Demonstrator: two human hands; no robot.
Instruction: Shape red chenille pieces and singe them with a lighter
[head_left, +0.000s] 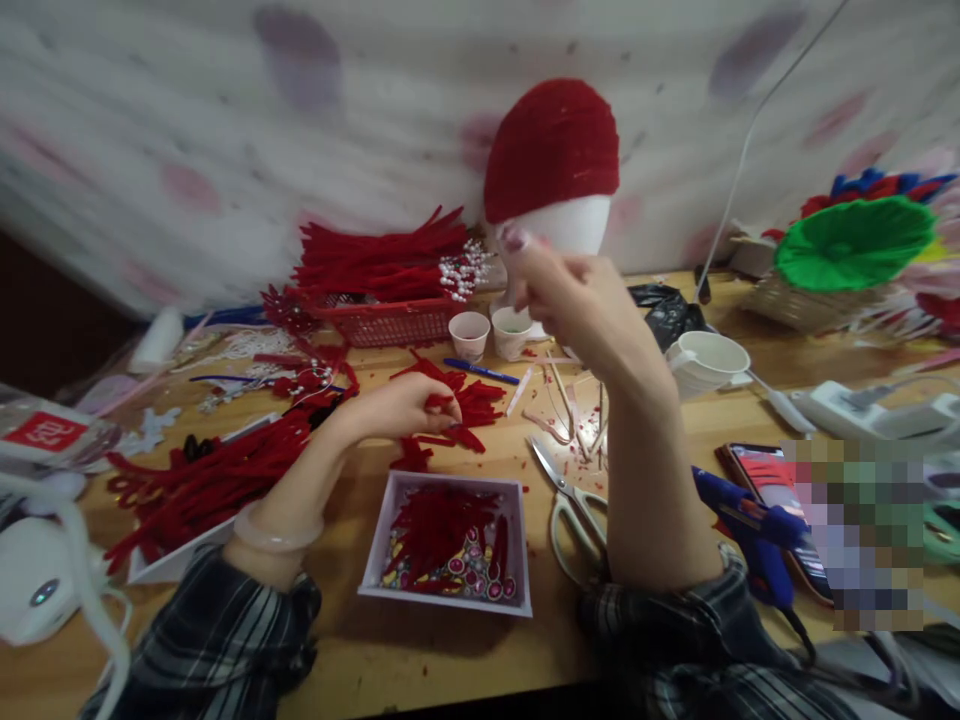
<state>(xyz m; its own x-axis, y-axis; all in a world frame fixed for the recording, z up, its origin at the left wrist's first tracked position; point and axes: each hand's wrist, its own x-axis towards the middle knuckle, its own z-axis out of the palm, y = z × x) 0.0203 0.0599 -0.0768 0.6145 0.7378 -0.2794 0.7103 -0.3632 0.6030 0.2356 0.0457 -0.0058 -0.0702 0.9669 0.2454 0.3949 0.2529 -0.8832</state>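
My left hand (401,405) is low over a pile of short red chenille pieces (480,400), its fingers curled round a bit of red chenille. Raised in front of the white foam head (585,225), my right hand (574,300) is closed in a pinch. Blur hides what its fingertips hold, if anything; a small purplish spot shows there. A red fuzzy cap-like covering (559,150) wraps the top of the foam head. Below and between my hands sits a white box (370,560) holding red chenille pieces and pink gem trims.
Scissors (566,490) lie beside my right forearm, with a blue glue gun (750,525) and a phone (757,460) further right. Behind are two paper cups (470,335), a white mug (709,360) and a red basket (397,325) of chenille stems. More stems (217,480) lie left.
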